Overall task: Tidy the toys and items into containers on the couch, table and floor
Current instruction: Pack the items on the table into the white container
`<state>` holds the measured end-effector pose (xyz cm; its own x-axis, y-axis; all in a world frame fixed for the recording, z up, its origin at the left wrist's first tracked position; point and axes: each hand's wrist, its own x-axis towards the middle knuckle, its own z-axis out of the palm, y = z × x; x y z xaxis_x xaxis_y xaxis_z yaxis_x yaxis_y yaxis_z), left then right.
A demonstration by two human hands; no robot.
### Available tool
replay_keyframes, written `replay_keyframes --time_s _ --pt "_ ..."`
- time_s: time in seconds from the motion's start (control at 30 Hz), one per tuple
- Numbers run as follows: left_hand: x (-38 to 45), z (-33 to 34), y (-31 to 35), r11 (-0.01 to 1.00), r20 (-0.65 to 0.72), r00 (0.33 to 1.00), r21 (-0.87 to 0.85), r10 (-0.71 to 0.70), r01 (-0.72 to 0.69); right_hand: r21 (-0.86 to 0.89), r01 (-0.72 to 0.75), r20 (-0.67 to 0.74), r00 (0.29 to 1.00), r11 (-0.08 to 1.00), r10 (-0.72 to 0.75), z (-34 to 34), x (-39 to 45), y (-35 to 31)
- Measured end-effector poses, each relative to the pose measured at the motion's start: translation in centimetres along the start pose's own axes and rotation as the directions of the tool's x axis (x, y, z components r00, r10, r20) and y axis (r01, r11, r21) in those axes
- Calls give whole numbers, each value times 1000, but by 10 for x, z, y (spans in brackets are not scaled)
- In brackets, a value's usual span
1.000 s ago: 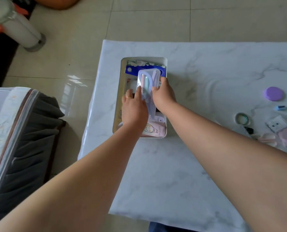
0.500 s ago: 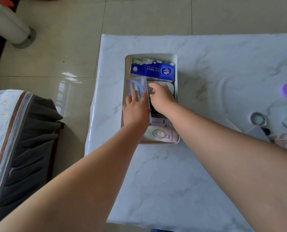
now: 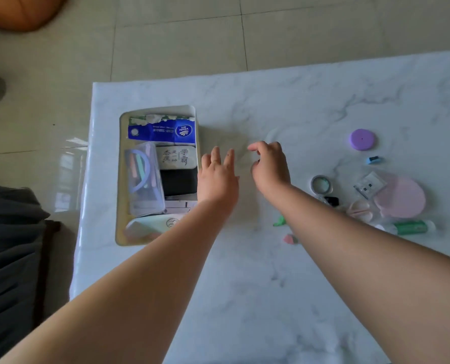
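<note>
We are looking down at marble surface [image 3: 271, 298]. White bin [image 3: 119, 179] is sitting at 10 o'clock, full. Clear case [image 3: 143, 179] with colour sticks is lying inside bin, left side, under blue tissue pack [image 3: 161, 131]. Left hand [image 3: 217, 177] is hovering just right of bin, fingers straight, holding nothing. Right hand [image 3: 270, 166] is hanging beside it, fingers loosely curled, holding nothing. At 3 o'clock small things are waiting: purple disc [image 3: 362, 139], tape ring [image 3: 321, 183], pink pad [image 3: 400, 198], green tube [image 3: 410, 227].
</note>
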<state>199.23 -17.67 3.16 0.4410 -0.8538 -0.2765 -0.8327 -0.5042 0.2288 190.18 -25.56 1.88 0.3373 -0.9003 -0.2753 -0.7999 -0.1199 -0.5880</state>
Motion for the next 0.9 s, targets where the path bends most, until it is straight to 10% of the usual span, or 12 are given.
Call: replay_keyframes --time_s 0.43,0.9 --pt "28 68 184 996 275 961 -80 -9 32 -150 -211 -160 969 966 187 -115 51 192" --pt "54 97 227 994 304 950 -64 -67 90 -326 -145 -97 988 934 120 -117 111 241"
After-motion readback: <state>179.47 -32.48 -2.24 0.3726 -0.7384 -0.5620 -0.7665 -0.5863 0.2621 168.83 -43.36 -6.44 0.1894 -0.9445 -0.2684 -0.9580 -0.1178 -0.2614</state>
